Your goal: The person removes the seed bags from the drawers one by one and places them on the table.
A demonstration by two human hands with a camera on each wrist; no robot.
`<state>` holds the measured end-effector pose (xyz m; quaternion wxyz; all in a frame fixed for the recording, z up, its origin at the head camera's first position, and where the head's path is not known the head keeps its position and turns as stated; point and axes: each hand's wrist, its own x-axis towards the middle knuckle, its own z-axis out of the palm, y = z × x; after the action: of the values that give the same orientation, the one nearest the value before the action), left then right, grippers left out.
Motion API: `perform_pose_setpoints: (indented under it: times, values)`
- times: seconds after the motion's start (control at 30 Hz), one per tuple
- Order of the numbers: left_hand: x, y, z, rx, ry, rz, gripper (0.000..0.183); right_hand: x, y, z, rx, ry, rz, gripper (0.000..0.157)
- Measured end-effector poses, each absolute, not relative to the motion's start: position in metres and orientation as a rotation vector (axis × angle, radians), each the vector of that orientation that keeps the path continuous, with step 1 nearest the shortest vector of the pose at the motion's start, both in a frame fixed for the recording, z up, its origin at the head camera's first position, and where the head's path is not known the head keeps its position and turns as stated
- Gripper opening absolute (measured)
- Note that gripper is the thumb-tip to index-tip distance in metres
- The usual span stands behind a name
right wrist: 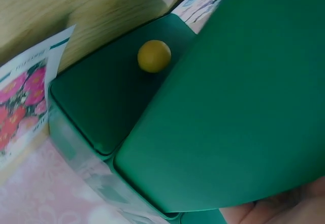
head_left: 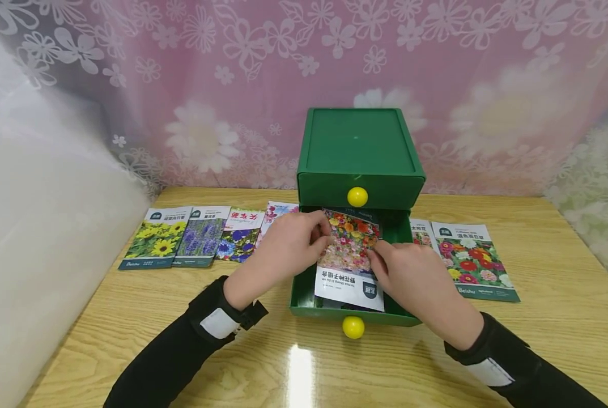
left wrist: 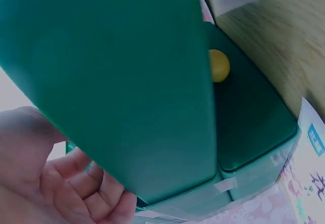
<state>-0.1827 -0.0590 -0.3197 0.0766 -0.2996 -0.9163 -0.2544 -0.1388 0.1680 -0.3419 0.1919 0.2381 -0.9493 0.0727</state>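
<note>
A flower-seed packet (head_left: 345,284) with a mixed-flower picture lies upside down to the view in the pulled-out lower drawer (head_left: 298,292) of a green drawer box (head_left: 357,141). My left hand (head_left: 294,237) pinches its left edge with curled fingers and thumb. On its right edge, my right hand (head_left: 411,269) pinches with thumb and fingers. Beneath this packet, another packet (head_left: 329,303) shows partly. In the left wrist view the left hand (left wrist: 76,188) is beside the green drawer wall; its hold on the packet is hidden there. The right wrist view shows only some fingers.
Left of the box lie a sunflower packet (head_left: 156,238), a lavender packet (head_left: 200,237), a blue-flower packet (head_left: 239,235) and a pink-flower packet (head_left: 278,211). To the right, a zinnia packet (head_left: 474,260) overlaps another packet (head_left: 422,231). Yellow knobs (head_left: 353,327) stick out from both drawers.
</note>
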Motion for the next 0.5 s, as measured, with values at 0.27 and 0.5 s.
perform_pose_setpoints:
  times: [0.27,0.5]
  values:
    - [-0.183,-0.065,-0.311,-0.707,-2.788,-1.170,0.006,-0.139,0.169,-0.335,0.617,-2.747,0.433,0.012]
    - [-0.185,-0.072,-0.313,-0.690,-2.712,-1.340,0.009,-0.136,0.179,-0.327,0.492,-2.701,0.718,0.010]
